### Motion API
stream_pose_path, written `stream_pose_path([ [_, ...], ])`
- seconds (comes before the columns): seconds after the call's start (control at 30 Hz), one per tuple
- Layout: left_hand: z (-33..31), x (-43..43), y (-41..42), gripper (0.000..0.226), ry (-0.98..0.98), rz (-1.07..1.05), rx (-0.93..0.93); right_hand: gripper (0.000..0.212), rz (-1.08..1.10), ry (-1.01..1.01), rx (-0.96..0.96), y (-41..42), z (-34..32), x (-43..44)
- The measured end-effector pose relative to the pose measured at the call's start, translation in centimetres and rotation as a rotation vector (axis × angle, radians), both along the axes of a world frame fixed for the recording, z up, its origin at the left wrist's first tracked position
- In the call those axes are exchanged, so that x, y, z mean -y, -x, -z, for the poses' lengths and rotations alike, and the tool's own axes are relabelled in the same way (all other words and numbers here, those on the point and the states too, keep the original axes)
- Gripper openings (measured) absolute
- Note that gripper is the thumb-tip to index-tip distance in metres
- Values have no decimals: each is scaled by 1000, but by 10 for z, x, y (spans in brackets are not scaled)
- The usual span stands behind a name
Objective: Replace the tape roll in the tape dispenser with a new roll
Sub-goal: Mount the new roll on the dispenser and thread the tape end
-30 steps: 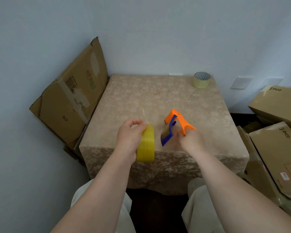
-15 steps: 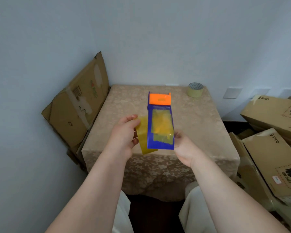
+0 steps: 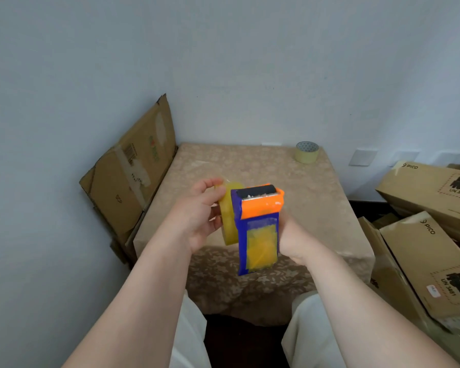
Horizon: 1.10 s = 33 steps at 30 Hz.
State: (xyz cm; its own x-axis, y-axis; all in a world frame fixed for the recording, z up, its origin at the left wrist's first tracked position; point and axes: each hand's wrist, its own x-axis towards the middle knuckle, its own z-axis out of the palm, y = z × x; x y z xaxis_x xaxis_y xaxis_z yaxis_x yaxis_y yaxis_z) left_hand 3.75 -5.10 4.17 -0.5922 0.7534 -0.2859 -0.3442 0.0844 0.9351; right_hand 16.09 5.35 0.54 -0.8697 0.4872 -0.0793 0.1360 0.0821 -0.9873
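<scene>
My left hand (image 3: 201, 212) grips a yellow tape roll (image 3: 227, 221) on its edge, held in the air above the near part of the table. Right beside it, my right hand (image 3: 290, 235) holds the blue and orange tape dispenser (image 3: 258, 227) upright, its black roller on top and a patch of yellow tape stuck on its blue face. The roll touches the dispenser's left side; the dispenser hides part of the roll and most of my right fingers. A second, paler tape roll (image 3: 306, 152) stands at the table's far right corner.
The small table (image 3: 250, 166) has a beige patterned cloth. A flattened cardboard box (image 3: 129, 171) leans on the wall at its left. Stacked brown boxes (image 3: 430, 235) crowd the right side. The wall is close behind.
Both hands rose and came closer to me. The dispenser turned so that its roller end faces up, and the yellow roll moved in against its left side.
</scene>
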Motion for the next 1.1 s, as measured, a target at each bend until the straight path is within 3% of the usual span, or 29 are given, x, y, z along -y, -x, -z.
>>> stream_pose_path([
  [0.13,0,0,-2,14,11,56,-19,25,-22,81,-16,1,-4,7],
  [0.2,-2,1,-1,13,4,68,-22,22,-19,294,-30,-2,-3,7],
  [0.27,-2,2,-1,12,3,97,-43,35,-21,533,-72,-4,-3,5],
  [0.33,-1,2,-1,19,-5,109,-56,42,-39,619,-136,-4,-4,5],
  [0.43,-1,2,-1,16,3,97,-37,47,-120,517,-180,1,-3,5],
  [0.57,-2,1,1,16,19,120,-27,72,-229,372,-70,-1,-4,3],
  [0.67,-1,2,2,16,31,148,-55,51,-233,168,-9,0,-3,3],
  [0.93,10,-3,-4,21,20,105,-132,34,-126,57,2,8,5,5],
  [1.1,13,-6,-7,20,-8,-17,-148,33,252,-79,-51,8,-2,-5],
])
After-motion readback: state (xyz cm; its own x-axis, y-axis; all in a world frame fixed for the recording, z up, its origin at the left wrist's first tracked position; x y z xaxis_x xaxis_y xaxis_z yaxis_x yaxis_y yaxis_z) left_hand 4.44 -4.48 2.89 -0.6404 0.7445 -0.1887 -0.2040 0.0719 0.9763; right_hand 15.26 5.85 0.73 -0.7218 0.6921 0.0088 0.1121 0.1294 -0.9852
